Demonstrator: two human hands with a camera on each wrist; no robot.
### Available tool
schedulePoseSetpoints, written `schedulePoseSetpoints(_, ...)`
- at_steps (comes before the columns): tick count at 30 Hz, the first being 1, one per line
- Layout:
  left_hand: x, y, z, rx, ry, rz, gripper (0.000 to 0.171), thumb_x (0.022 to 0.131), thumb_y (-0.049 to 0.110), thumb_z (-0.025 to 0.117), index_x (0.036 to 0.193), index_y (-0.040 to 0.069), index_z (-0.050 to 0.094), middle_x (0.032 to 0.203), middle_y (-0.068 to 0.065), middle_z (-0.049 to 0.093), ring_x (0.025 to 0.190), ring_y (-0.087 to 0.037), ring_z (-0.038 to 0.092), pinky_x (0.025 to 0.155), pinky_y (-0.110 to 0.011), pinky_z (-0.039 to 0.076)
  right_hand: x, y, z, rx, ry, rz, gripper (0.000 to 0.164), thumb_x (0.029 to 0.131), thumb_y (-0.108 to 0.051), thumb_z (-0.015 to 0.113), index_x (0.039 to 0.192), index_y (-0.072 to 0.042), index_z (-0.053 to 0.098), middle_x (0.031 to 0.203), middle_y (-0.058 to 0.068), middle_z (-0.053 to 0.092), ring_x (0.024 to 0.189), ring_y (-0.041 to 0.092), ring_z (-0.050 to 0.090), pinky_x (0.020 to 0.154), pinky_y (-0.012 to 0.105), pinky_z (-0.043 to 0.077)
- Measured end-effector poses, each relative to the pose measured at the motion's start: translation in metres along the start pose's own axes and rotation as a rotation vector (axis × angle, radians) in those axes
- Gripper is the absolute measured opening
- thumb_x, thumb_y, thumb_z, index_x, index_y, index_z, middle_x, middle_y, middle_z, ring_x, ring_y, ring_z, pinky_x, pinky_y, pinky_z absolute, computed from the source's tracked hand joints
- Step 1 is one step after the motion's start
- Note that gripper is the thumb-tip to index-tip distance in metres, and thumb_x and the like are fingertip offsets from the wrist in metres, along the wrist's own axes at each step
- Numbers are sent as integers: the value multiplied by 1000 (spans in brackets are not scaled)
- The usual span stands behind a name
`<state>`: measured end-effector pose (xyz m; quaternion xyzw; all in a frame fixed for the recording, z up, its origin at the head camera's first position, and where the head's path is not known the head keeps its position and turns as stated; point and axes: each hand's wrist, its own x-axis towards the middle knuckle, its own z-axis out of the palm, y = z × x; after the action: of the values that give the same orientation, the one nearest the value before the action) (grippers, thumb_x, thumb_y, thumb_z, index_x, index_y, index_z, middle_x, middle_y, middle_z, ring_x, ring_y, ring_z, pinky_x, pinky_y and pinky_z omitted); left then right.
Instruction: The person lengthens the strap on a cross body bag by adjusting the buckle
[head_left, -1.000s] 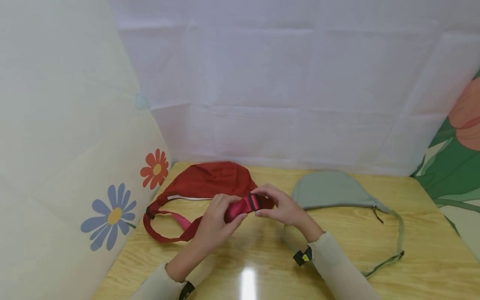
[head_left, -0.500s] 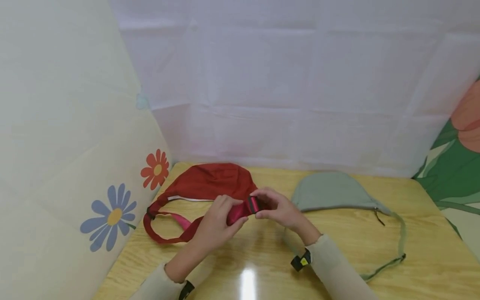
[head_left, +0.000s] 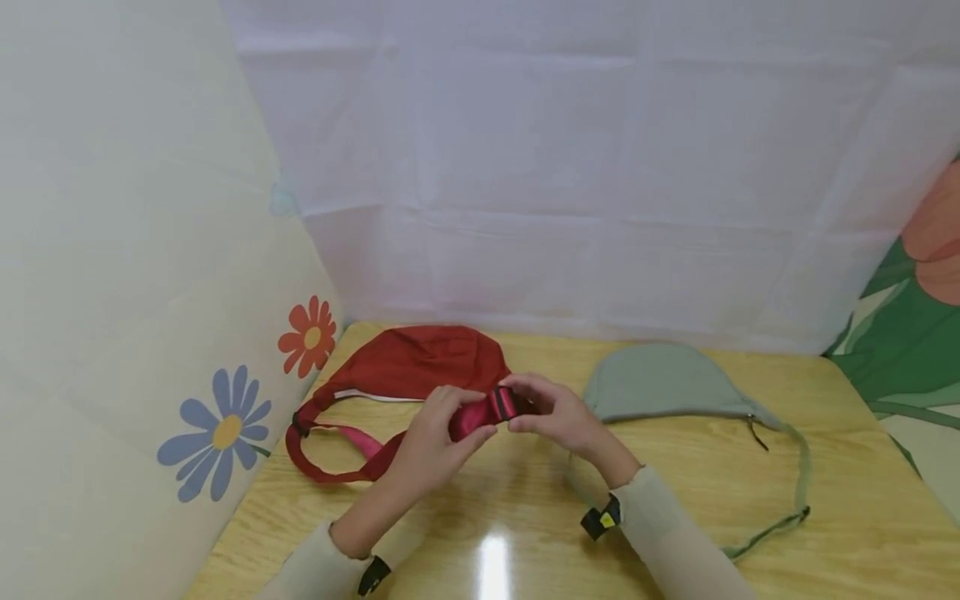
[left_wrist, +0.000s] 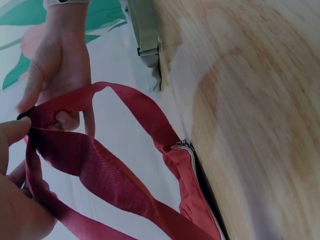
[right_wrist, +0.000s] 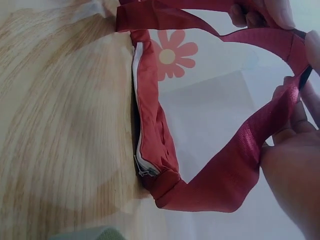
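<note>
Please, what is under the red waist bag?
The red waist bag rests on the wooden table; the surface directly beneath it is covered, so anything there cannot be seen.

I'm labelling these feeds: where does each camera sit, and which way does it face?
Head: on the head, looking forward and down at the red bag, grey-green bag and table; left hand, right hand and both sleeves show.
Left wrist: on that wrist, looking at the red strap; left hand at lower left, right hand above.
Right wrist: on that wrist, looking at the same strap; right hand at right, left hand at top.
Shared: both wrist views show the zipper.
</note>
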<state>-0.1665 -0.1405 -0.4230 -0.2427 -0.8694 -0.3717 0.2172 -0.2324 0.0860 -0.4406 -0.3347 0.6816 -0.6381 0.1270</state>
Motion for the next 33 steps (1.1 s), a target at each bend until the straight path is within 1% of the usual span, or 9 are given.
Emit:
schedulePoseSetpoints(6,0,-2,-1,-45,49,33,42,83,15,85,120,10,64,108,-5,64,93,-14,56,68,-27,53,0,-1,-2,26,-7,-14,46,93,-12,74,135,-3,58,128,15,62,115,22,60,91,30,53)
schedulePoseSetpoints(13,-2,-3,1,-52,74,46,40,83,15,85,117,9,66,106,-5,65,91,-14,56,66,-26,53,-1,1,1,41,0,-2,47,93,-14,75,135,-2,57,130,17,61,116,22,60,89,31,55)
schedulePoseSetpoints(17,0,-4,1,-40,82,63,39,83,16,85,116,8,67,104,-5,65,89,-13,55,65,-26,51,-1,0,1,42,5,-7,47,93,-11,74,135,-2,57,130,18,61,116,23,59,89,30,55)
schedulePoseSetpoints(22,2,-4,1,1,68,100,37,80,16,87,112,9,69,99,-1,66,87,-12,52,64,-24,46,0,-1,0,37,-15,-28,46,93,-5,73,135,-1,57,130,17,60,117,22,59,92,30,53)
schedulePoseSetpoints(25,3,-3,2,21,51,113,36,80,17,88,110,9,69,98,0,67,85,-12,50,63,-23,45,-1,-1,-1,33,-28,-32,46,93,-6,73,135,-1,57,129,16,59,115,22,59,91,29,53)
schedulePoseSetpoints(28,4,-1,1,32,38,105,35,81,19,87,110,9,70,98,1,67,85,-11,49,63,-23,44,-1,-2,-1,26,-39,-27,46,93,-7,73,135,-2,57,128,16,60,114,23,58,90,29,53)
schedulePoseSetpoints(33,6,2,-2,44,9,64,35,82,21,86,111,10,69,98,1,67,85,-10,48,63,-23,43,0,-2,-1,24,-49,-14,45,93,-8,73,135,-3,56,126,15,60,111,23,59,88,30,53)
